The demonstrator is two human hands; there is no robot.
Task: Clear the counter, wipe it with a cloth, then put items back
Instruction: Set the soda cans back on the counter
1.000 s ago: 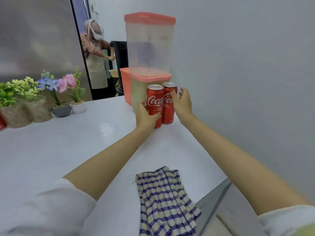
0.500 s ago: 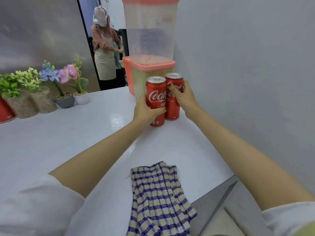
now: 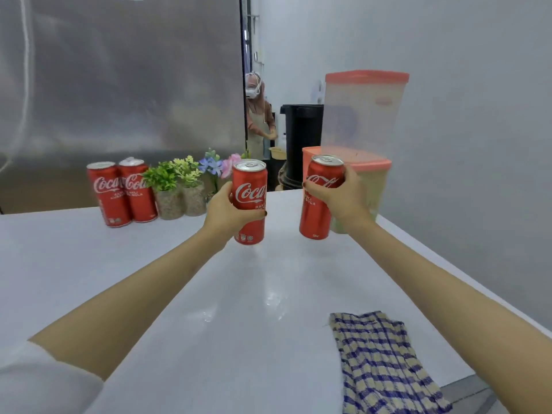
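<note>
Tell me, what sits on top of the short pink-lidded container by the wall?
A taller translucent container with a pink lid. The right hand and its Coca-Cola can cover much of the short container.

Single head-worn wide-angle view, close above the white counter [image 3: 179, 294], facing forward and slightly down along it toward what seems a steel panel [image 3: 119, 85] at the far side

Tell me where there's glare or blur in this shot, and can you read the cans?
Head view: soft glare patches on the counter between the forearms; hazy reflections on the steel panel; print on the left held can and right held can slightly soft but legible; wide lens stretches the forearms.
</note>
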